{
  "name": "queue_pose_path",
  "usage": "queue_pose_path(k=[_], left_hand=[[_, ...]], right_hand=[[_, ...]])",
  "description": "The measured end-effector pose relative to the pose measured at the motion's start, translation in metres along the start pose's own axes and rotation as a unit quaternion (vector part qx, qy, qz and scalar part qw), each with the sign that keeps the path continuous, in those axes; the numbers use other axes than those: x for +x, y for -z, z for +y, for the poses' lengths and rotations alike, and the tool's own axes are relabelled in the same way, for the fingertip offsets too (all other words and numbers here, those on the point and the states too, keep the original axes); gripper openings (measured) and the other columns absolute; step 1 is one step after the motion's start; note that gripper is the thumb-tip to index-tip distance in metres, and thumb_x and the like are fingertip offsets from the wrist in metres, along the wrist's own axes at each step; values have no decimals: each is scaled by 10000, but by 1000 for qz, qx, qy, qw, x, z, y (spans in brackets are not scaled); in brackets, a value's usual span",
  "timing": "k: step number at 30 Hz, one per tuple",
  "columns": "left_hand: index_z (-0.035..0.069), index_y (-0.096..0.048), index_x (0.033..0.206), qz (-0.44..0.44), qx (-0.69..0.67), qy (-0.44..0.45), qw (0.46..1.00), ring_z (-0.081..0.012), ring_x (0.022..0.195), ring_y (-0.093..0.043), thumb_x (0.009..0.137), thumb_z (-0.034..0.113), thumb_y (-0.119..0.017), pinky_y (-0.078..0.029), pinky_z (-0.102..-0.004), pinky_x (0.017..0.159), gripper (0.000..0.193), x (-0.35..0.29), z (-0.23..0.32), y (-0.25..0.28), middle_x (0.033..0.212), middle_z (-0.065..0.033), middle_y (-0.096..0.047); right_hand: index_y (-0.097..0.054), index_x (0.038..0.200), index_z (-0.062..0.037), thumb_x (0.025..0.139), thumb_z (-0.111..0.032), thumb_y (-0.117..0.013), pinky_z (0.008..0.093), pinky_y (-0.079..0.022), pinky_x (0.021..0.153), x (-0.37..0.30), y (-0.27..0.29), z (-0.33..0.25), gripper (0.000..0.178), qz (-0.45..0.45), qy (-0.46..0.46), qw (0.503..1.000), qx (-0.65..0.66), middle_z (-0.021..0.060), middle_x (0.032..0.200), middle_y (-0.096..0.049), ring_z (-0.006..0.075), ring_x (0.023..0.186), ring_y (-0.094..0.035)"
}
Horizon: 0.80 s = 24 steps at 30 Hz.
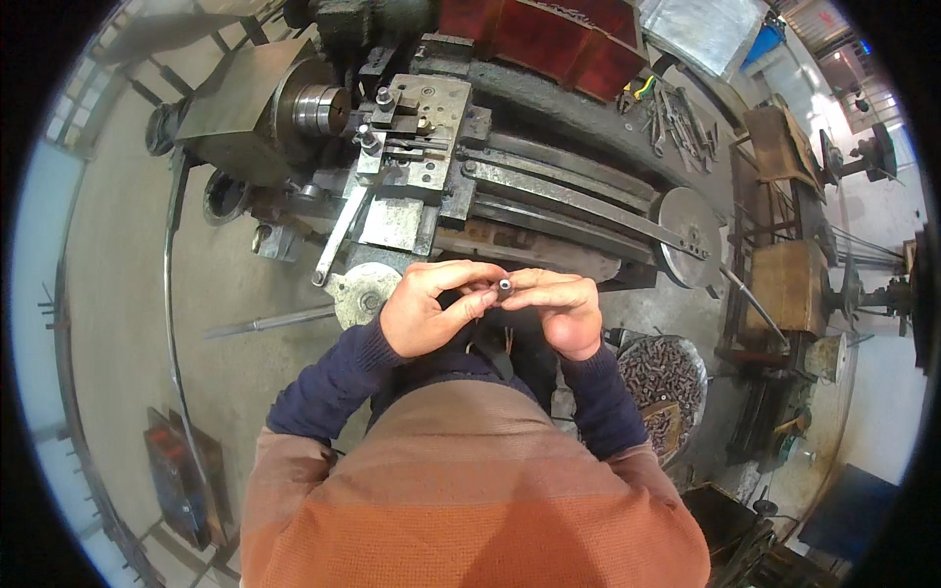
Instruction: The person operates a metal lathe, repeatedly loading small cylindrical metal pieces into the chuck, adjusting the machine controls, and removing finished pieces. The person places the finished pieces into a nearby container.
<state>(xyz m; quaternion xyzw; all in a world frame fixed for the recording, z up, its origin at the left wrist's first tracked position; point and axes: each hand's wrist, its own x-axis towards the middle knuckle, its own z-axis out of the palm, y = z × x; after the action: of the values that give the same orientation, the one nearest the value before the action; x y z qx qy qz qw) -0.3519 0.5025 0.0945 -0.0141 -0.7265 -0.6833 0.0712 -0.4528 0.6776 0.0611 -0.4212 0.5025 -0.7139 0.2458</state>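
A: What sits between the hands?

B: A small dark metal cylindrical part with a pale round end face (504, 286); it is held just above the chest, in front of the large grey metal lathe (510, 186); the left hand (426, 309) has its thumb and forefinger closed on it from the left; the right hand (559, 306) is curled, its fingertips touching the same piece from the right; both hands are narrow, pinched together on the part.

A: And the machine beyond?

B: The lathe's round steel chuck (319, 108) lies at the upper left; just beside it, to the right, stands the square grey tool post with bolts (417, 122); a long flat metal lever handle (338, 235) slopes down from the carriage toward a pale round handwheel (363, 294), which is just left of the left hand; a second grey disc-shaped wheel (686, 230) sits at the right end of the bed.

A: Anything else near?

B: A round metal bucket filled with small dark metal pieces (662, 377) stands on the floor near the right elbow; loose hand tools (676, 122) lie on the far side of the bed; the sleeves are dark blue under an orange knitted vest (470, 490).
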Motion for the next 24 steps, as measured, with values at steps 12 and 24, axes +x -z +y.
queue_pose_path(k=[12,24], left_hand=[[-15,-619,969,61,189,-61,978,-238,733,-632,784,35,-601,-484,-282,671,192,-22,16,49,824,-136,-639],[-68,-601,951,221,233,44,946,-117,660,-594,811,17,-561,-473,-253,626,169,-59,-8,108,743,-79,-628]], right_hand=[[-662,807,25,547,25,-437,304,-456,832,78,92,-34,344,30,65,958,-279,135,898,-645,213,881,-604],[-644,1024,-29,708,-27,-559,230,-402,520,238,228,-52,327,191,-33,938,-286,-4,657,-557,65,547,-469]])
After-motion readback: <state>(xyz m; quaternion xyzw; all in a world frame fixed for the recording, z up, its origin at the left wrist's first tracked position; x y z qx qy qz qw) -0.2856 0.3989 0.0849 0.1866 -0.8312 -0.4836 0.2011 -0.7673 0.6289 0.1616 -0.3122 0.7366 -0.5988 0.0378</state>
